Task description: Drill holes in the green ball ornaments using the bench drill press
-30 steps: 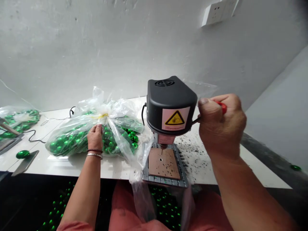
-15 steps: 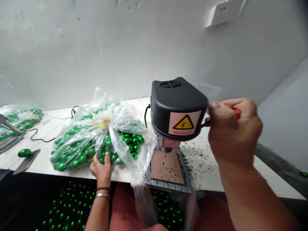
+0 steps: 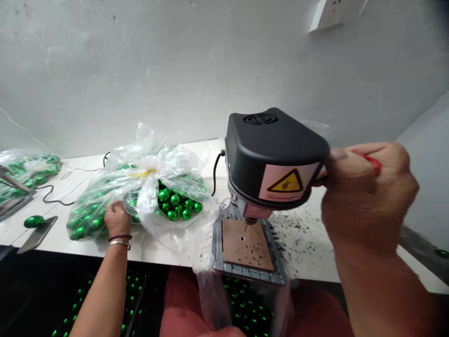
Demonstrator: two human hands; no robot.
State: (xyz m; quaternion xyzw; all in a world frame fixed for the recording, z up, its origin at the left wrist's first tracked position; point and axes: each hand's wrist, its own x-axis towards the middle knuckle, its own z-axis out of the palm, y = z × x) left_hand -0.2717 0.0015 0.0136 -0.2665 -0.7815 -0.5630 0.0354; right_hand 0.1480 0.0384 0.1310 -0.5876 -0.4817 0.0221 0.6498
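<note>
Worn on the head, it looks forward and down.

A yellow triangular hand-warning sign [image 3: 285,181] marks the black machine head [image 3: 275,152]; its small print is illegible.

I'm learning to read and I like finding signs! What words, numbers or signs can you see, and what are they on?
No words or numbers can be read.
Yellow triangle sign, black-edged: on the pink label on the black machine; its inner picture is blurred.
Small print under the triangle: too small.
Lower pink label, under the machine's head: too blurred.
</note>
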